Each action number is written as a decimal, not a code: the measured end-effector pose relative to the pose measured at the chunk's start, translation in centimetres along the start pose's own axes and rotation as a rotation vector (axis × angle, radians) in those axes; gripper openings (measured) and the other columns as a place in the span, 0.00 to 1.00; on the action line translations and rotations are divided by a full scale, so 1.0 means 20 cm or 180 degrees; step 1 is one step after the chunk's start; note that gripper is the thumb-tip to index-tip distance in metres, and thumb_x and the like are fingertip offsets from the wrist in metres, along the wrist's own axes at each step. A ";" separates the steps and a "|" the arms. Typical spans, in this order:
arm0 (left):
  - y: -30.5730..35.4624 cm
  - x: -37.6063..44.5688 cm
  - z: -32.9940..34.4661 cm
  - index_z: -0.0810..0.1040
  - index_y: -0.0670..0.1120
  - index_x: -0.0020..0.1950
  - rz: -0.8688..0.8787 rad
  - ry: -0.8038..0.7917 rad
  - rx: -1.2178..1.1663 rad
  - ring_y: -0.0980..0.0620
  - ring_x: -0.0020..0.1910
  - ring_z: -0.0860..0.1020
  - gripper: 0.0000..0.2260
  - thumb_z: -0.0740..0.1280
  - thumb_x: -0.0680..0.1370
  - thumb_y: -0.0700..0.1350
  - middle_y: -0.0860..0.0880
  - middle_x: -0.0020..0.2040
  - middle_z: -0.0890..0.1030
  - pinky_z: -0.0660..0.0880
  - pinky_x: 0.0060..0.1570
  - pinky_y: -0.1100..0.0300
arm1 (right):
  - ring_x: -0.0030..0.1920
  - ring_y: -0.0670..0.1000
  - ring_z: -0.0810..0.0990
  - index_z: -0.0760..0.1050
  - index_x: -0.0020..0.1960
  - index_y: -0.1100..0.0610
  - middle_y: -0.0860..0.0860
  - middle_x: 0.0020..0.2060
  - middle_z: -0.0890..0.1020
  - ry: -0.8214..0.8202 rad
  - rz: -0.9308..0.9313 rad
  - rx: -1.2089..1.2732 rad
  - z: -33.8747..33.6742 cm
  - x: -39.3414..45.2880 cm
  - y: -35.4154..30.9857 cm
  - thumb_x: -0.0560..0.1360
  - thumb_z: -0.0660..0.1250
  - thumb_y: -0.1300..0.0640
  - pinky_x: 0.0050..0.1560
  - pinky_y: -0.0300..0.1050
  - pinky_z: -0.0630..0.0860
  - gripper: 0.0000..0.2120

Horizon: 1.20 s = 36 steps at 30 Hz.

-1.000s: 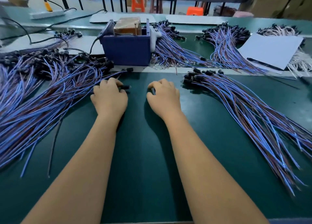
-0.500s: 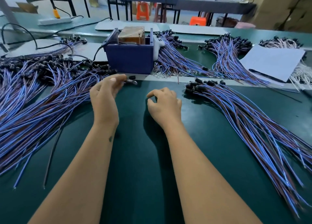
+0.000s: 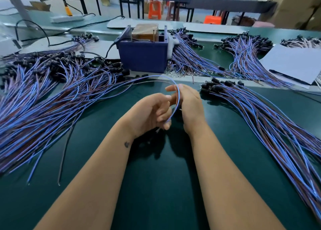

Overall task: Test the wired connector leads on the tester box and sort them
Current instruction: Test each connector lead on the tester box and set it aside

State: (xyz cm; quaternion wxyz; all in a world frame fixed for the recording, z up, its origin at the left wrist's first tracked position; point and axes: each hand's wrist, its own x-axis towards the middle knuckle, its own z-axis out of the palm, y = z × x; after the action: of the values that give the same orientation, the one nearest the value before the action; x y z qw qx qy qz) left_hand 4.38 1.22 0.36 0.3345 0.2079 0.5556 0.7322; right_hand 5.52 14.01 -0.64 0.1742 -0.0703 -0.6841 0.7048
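1. The tester box [image 3: 142, 57], a dark blue open bin with a brown block inside it, stands at the far side of the green table [image 3: 156, 186]; every place below is given from this box.
2. Both hands meet just in front of the box, raised a little above the table.
3. The left hand [image 3: 149, 114] is turned palm inward, its fingers curled round the lower run of a single lead [image 3: 175, 89], whose bare end sticks out below the little finger.
4. The right hand [image 3: 188, 104] sits touching the left hand, back to the camera; its fingertips [image 3: 171, 88] rest against the lead where it loops over, but whether they pinch it or only touch it cannot be told.
5. The lead, blue and brown wires together, arcs up from the hands and runs left toward the box's front-left corner, where its far end is lost among other leads.
6. A large pile of leads [image 3: 43, 104] fans out to the left of the box, black connector ends nearest the box.
7. A second bundle [image 3: 269, 122] lies to the front-right of the box, its connectors pointing toward the hands.
8. More bundles [image 3: 246, 56] lie right of the box, beside a white sheet [image 3: 295, 63].
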 end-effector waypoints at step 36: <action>-0.02 0.08 -0.13 0.83 0.49 0.45 0.0832 0.1671 0.0905 0.57 0.45 0.81 0.07 0.67 0.79 0.40 0.53 0.42 0.85 0.78 0.46 0.61 | 0.31 0.41 0.72 0.83 0.40 0.56 0.45 0.28 0.79 -0.0204 -0.0400 -0.1041 0.06 -0.01 0.02 0.76 0.70 0.56 0.36 0.40 0.70 0.08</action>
State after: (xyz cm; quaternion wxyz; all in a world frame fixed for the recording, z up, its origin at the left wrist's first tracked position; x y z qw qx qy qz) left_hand 1.59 0.62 -0.89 0.0506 0.1262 0.6883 0.7126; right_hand 5.24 12.82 -1.09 0.1823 -0.0323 -0.7979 0.5737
